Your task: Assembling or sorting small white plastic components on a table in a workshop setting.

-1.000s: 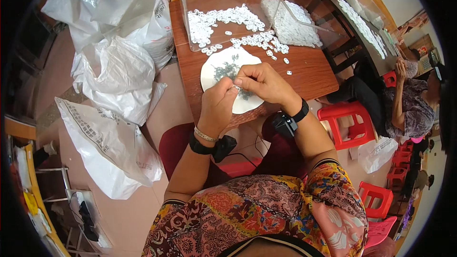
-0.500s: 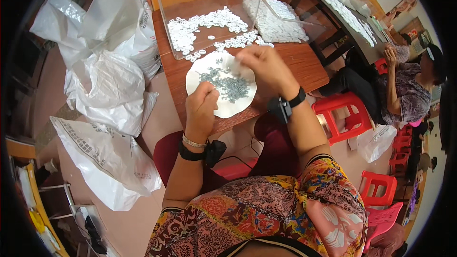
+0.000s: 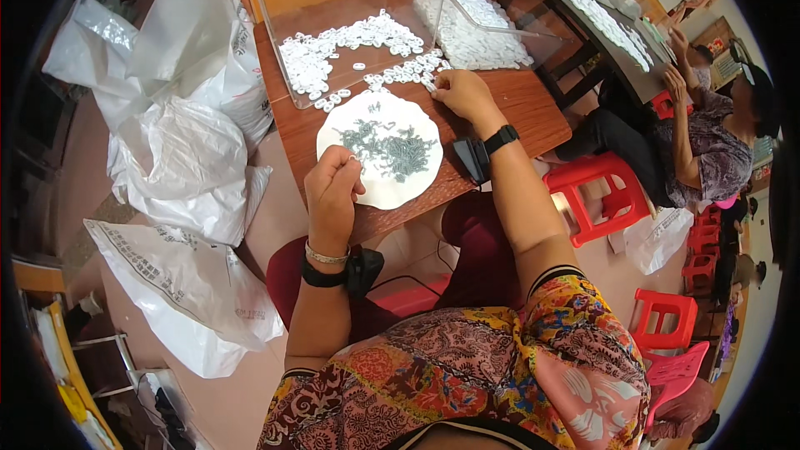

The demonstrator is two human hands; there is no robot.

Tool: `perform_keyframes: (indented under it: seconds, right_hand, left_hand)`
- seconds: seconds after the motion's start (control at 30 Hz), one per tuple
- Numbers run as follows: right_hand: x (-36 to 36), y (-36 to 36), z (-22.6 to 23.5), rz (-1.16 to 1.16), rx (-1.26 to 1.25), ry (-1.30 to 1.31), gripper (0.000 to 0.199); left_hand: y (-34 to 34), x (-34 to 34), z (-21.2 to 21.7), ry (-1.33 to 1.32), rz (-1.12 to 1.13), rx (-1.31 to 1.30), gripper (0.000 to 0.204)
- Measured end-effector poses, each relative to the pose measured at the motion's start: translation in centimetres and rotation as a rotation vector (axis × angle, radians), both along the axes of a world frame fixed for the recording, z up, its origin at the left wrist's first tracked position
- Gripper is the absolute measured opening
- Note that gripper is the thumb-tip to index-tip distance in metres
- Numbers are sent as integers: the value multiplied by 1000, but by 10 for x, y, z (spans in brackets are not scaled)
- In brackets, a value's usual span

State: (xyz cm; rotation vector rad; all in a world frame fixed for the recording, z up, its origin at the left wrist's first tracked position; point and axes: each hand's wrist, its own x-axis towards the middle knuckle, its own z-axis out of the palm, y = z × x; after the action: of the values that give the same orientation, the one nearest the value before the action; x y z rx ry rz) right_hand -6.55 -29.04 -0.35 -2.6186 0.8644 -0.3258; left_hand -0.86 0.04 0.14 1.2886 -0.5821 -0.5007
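As the head view shows, the left hand pinches closed over the plate's edge, its contents unclear; the right hand, fingers bunched, is at loose white pieces, hold hidden. With grey bits plentiful, much seems left.

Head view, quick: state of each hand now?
Left hand: closed over the plate's edge; contents too small to tell.
Right hand: at the white pieces; whether it grips one cannot be told.
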Motion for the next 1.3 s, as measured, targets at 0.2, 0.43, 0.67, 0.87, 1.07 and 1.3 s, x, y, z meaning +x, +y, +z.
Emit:
perform_keyframes:
  seconds: [0.2,0.43,0.67,0.87,1.07,1.3]
  right_hand:
    - [-4,10,7,104,84,-124,17]
    - [-17,91,48,562,132,-229,12]
    - [-18,130,48,659,63,-187,12]
    - [-16,136,42,625,425,-231,9]
    - [-11,130,34,575,1036,-293,13]
    - [-9,125,33,508,1174,-280,17]
  left_hand:
    - [0,1,-1,-15,-1,0,15]
    - [-5,1,-8,-255,84,-67,11]
    - [-11,-7,-8,-18,-2,-186,11]
    - [-7,-3,-11,112,29,-281,13]
    - [-5,-1,-9,242,10,-399,17]
    - [-4,-4,-4,175,-15,-403,19]
